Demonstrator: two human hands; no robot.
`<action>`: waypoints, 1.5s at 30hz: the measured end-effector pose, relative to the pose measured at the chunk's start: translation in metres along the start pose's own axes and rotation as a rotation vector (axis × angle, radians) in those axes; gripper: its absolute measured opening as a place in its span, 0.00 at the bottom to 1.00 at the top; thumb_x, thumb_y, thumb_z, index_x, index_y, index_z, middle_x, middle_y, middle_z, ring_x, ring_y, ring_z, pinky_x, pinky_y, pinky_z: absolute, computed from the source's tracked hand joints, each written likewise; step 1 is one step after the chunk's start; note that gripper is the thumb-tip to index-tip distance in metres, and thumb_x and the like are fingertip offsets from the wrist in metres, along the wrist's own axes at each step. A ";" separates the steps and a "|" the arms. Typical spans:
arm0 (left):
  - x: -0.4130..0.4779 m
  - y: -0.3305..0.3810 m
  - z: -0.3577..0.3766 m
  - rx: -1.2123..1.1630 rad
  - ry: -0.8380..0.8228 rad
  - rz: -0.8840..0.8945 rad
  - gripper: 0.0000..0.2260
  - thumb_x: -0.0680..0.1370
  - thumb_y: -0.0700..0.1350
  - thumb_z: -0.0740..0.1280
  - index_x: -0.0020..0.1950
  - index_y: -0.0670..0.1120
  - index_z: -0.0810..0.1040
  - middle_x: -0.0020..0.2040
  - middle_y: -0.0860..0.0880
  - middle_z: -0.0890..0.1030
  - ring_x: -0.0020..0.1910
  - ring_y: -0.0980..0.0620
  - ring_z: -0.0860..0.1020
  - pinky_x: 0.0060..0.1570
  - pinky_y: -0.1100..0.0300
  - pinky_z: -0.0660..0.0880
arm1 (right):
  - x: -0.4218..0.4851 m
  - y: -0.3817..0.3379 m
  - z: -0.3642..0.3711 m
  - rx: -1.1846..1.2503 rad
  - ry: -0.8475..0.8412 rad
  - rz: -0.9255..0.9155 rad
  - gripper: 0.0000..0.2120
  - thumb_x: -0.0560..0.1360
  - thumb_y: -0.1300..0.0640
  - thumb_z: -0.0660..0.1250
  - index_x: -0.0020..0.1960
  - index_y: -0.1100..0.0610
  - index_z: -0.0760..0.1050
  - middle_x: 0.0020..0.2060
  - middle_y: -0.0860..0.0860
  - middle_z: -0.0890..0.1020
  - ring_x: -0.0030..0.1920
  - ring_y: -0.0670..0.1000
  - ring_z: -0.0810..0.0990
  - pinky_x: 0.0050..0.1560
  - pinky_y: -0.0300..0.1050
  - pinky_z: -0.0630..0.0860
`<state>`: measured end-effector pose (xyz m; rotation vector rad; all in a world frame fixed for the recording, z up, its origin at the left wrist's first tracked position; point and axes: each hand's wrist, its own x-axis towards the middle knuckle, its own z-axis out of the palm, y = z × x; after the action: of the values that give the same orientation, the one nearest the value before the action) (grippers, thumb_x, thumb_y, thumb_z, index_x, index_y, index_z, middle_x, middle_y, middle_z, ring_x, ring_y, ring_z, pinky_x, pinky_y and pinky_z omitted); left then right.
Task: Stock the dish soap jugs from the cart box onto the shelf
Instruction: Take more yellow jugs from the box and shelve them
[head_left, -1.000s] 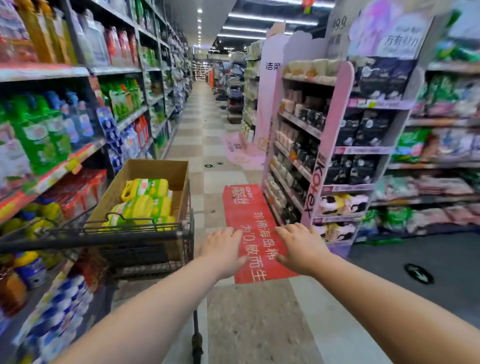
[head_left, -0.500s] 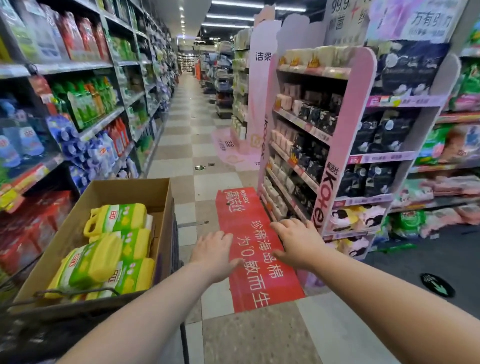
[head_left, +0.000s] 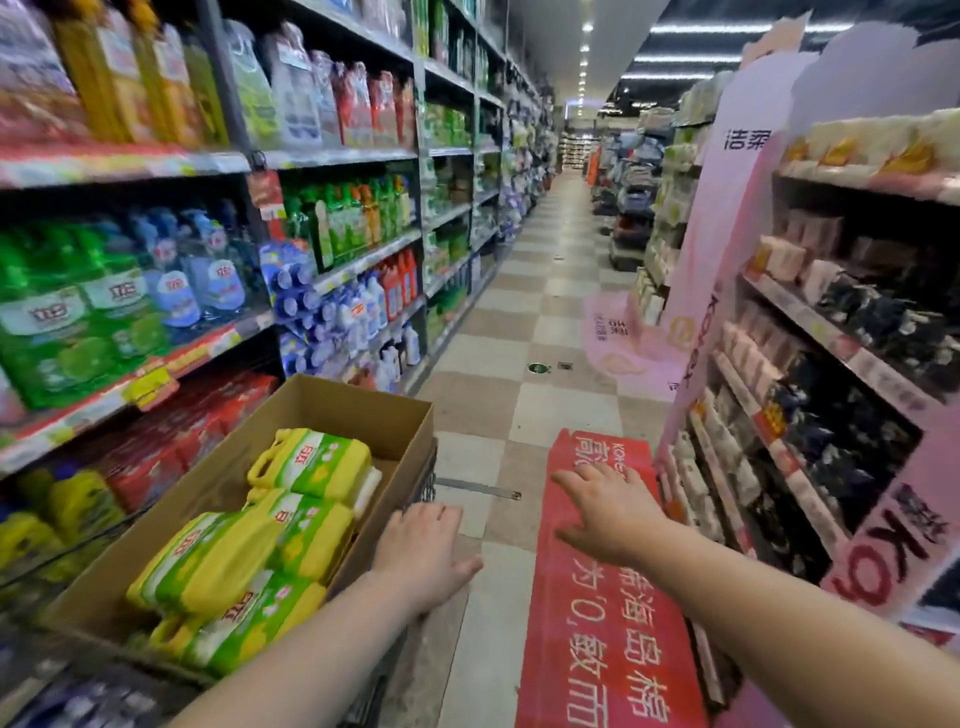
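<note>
My left hand (head_left: 423, 556) hovers palm down at the near right corner of the box (head_left: 363, 410), fingers loosely extended and holding nothing; whether it touches the cardboard cannot be told. My right hand (head_left: 605, 512), to the right and slightly farther, is spread flat, palm down, and also holds nothing, above a red floor sticker (head_left: 608, 634). The open box sits in the cart (head_left: 427, 486) at near left. Inside it, yellow jugs (head_left: 311, 465) lie on their sides, stacked against the right wall. Left of the cart runs the shelf (head_left: 208, 348): a low tier holds blurred yellow containers, with green and blue bottles on the tier above. At right stands a pink display (head_left: 883, 545). The checkered aisle (head_left: 519, 322) recedes between them.
</note>
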<state>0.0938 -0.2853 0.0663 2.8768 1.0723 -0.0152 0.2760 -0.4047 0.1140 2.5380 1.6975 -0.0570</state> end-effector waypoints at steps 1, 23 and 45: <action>0.008 0.001 -0.002 -0.015 0.010 -0.037 0.30 0.74 0.64 0.60 0.71 0.49 0.63 0.69 0.48 0.69 0.69 0.47 0.66 0.67 0.50 0.63 | 0.016 0.008 -0.003 -0.004 0.002 -0.028 0.32 0.75 0.41 0.61 0.75 0.49 0.55 0.73 0.51 0.64 0.73 0.55 0.60 0.72 0.60 0.54; 0.056 -0.246 0.048 -0.196 -0.020 -0.714 0.32 0.74 0.64 0.61 0.72 0.49 0.63 0.70 0.48 0.68 0.69 0.46 0.67 0.68 0.52 0.64 | 0.312 -0.190 0.020 -0.077 -0.116 -0.675 0.33 0.75 0.41 0.60 0.75 0.49 0.55 0.73 0.51 0.63 0.74 0.54 0.60 0.70 0.56 0.59; 0.018 -0.345 0.136 -1.037 0.133 -1.656 0.24 0.75 0.55 0.68 0.66 0.45 0.70 0.63 0.42 0.75 0.59 0.45 0.75 0.56 0.57 0.71 | 0.392 -0.411 0.136 0.137 -0.758 -0.899 0.32 0.74 0.37 0.62 0.70 0.57 0.64 0.67 0.58 0.71 0.65 0.59 0.72 0.60 0.51 0.71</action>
<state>-0.1162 -0.0233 -0.0916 0.6597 2.1570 0.4495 0.0490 0.0995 -0.0738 1.2761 2.2567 -1.0395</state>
